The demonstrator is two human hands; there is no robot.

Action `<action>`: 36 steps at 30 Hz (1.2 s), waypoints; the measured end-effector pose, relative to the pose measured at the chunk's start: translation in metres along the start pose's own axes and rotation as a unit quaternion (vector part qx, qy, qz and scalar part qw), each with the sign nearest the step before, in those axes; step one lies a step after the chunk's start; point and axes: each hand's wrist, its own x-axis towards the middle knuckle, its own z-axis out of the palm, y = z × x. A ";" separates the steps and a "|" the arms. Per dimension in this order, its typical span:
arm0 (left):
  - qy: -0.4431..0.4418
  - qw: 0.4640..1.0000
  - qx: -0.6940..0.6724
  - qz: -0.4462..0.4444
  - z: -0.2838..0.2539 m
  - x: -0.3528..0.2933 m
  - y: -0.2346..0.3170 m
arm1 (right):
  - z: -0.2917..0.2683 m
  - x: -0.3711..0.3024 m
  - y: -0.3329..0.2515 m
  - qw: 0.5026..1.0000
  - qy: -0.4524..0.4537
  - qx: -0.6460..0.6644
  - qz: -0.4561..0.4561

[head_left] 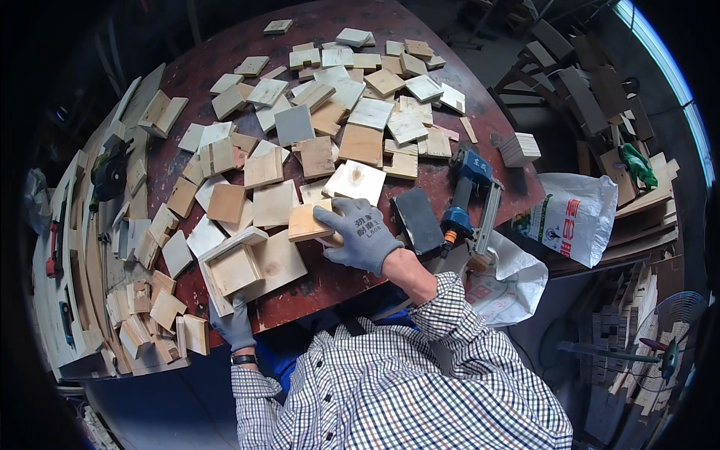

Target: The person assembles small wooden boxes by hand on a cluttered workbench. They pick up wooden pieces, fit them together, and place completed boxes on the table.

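My right hand [361, 238], in a grey work glove, grips a small pale wooden block [308, 223] between thumb and fingers. At the table's near edge my gloved left hand [235, 327] is closed on the lower end of a small wooden box frame [232, 268], its fingers partly hidden beneath. The frame is tilted and rests against a flat square board [283, 264]. Right of my right hand lie a dark flat block [418, 220] and a blue nail gun [470, 187] with an orange hose fitting.
Many loose wood pieces [369, 114] cover the dark red table [517, 196]. A side bench at the left bears offcuts, a red-handled tool [52, 251] and a black power tool [111, 171]. White sacks [574, 217], a wood pile [600, 97] and a fan [670, 352] stand at the right.
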 end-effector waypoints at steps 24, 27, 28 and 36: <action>0.006 1.000 -0.003 0.011 -0.001 0.004 0.011 | -0.059 0.119 0.102 0.970 0.243 0.015 -0.024; 0.007 1.000 -0.016 0.009 -0.001 0.002 0.014 | -0.056 0.113 0.103 0.972 0.126 -0.192 0.056; 0.007 1.000 -0.026 0.011 0.001 0.004 0.016 | -0.057 0.110 0.105 0.966 0.082 -0.226 0.094; 0.004 1.000 0.011 0.000 -0.006 0.000 0.019 | -0.115 0.135 0.039 0.929 -0.178 -0.276 0.171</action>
